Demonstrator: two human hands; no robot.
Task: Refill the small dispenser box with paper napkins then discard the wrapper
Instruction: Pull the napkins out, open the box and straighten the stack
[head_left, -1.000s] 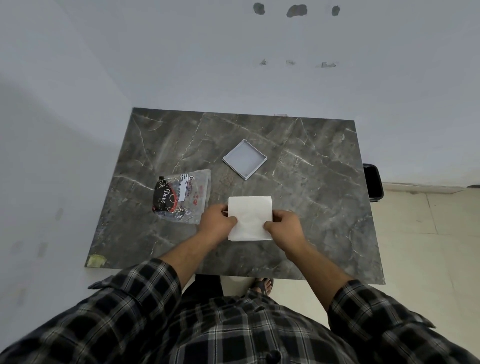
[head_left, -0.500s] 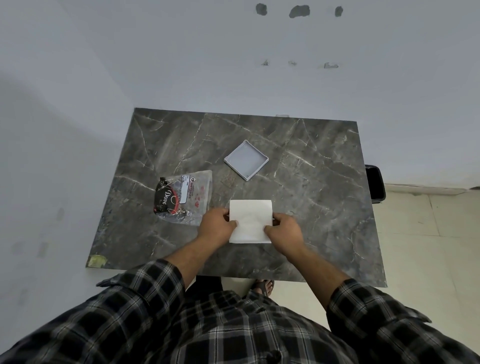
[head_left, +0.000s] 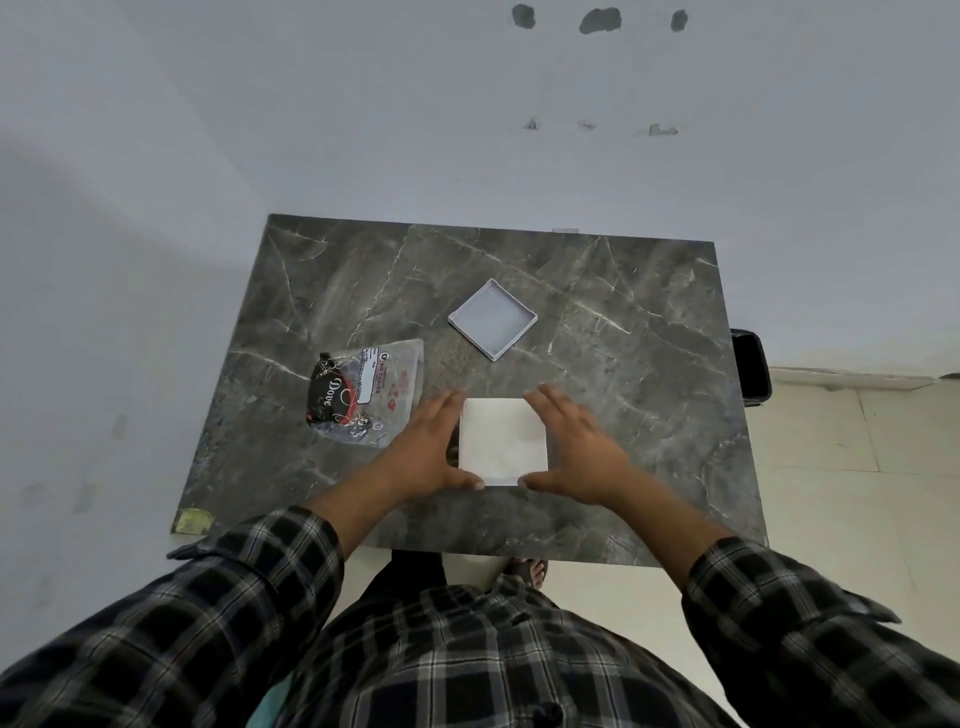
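Note:
A square white stack of paper napkins (head_left: 503, 441) lies on the dark marble table (head_left: 623, 415) near its front edge. My left hand (head_left: 423, 452) lies flat against the stack's left side and my right hand (head_left: 574, 449) against its right side. Fingers are stretched out, and both thumbs touch the near corners. A shallow white square box part (head_left: 492, 318) sits open-side up, turned like a diamond, behind the stack. The clear plastic wrapper (head_left: 369, 397) with black and red print lies crumpled left of my left hand. I cannot tell whether the stack sits inside a box.
A black bin (head_left: 750, 371) stands on the floor just past the table's right edge. A yellowish patch (head_left: 193, 521) marks the table's near left corner. Grey walls close in behind and to the left; light floor tiles lie to the right.
Both hands have let go of their pinch on the napkin stack's edges and now lie flat with straight fingers along its two sides. The stack has stayed in about the same spot.

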